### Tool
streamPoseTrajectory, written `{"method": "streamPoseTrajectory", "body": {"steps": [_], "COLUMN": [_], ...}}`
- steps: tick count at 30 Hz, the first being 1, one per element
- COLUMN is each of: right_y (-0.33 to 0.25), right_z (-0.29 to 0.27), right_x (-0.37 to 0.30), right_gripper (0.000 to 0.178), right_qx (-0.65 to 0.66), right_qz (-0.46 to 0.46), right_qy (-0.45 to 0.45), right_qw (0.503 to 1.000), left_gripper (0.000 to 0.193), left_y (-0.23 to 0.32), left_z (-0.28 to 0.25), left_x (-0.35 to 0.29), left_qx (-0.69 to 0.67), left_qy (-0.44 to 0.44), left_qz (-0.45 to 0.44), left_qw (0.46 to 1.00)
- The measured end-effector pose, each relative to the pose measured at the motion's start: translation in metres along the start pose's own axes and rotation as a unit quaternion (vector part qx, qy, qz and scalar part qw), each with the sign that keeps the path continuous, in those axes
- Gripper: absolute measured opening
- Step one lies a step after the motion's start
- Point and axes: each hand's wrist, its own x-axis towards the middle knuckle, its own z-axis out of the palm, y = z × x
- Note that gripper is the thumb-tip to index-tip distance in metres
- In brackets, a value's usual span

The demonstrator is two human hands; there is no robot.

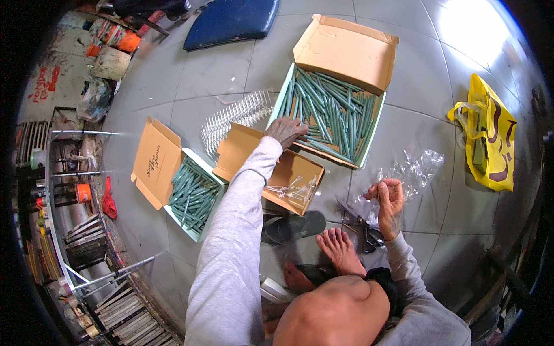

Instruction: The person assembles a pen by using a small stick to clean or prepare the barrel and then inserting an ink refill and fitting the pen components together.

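Green sticks (195, 193) fill small open box (154, 164) at left. Next, clear spiked strips (236, 118) on floor. Brown box (306, 167) holds thin clear pieces (297, 190). Left hand (285, 131) over near-left corner of large box (346, 52), also full of green sticks; fingers curled, can't tell if gripping. Scissors (362, 223) on floor. Right hand (389, 199) raised, fingers bent, grip unclear, beside crumpled clear plastic (424, 167). Yellow bag (497, 144) far right.
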Motion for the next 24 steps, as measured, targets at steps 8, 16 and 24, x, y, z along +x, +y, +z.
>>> {"method": "streamPoseTrajectory", "body": {"steps": [8,16,24], "right_y": [-0.020,-0.076,-0.192], "right_z": [0.021,0.070,0.192], "right_x": [0.023,0.051,0.024], "right_gripper": [0.011,0.022,0.031], "right_qx": [-0.008,-0.086,-0.215], "right_qz": [-0.117,-0.172,-0.413], "right_qy": [-0.037,-0.093,-0.301], "right_qw": [0.992,0.977,0.832], "left_gripper": [0.038,0.043,0.038], "left_y": [-0.001,0.017,0.069], "left_z": [-0.005,-0.091,-0.225], "left_x": [-0.020,-0.130,-0.278], "left_qx": [-0.304,-0.706,-0.765], "left_qy": [0.201,0.170,0.178], "left_qz": [-0.151,-0.165,-0.176], "left_qw": [0.919,0.667,0.594]}}
